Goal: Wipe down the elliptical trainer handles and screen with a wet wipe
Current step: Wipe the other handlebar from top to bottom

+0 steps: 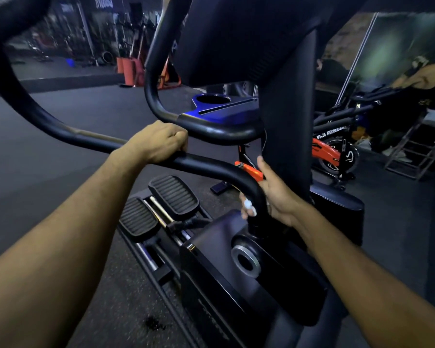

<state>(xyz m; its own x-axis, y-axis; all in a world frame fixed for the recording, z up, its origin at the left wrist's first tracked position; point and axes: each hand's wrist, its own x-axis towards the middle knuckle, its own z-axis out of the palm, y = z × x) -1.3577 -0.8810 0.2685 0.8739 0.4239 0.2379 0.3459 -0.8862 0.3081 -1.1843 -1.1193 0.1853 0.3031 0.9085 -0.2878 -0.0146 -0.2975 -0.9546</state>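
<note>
Wipe (248, 206) pressed between fingers (244, 212) and handle (211, 168).

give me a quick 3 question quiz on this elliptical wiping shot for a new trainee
1. True or false: the left hand grips the black handle bar.
2. Which hand holds the white wipe against the bar's lower bend? A) left B) right C) neither
3. Fill in: the two ribbed ______ lie below the bar, left of the housing.

Key
1. True: its fingers curl over the bar.
2. B: the right hand wraps the bend, with the wipe showing on the bar's far side.
3. Pedals.
</note>
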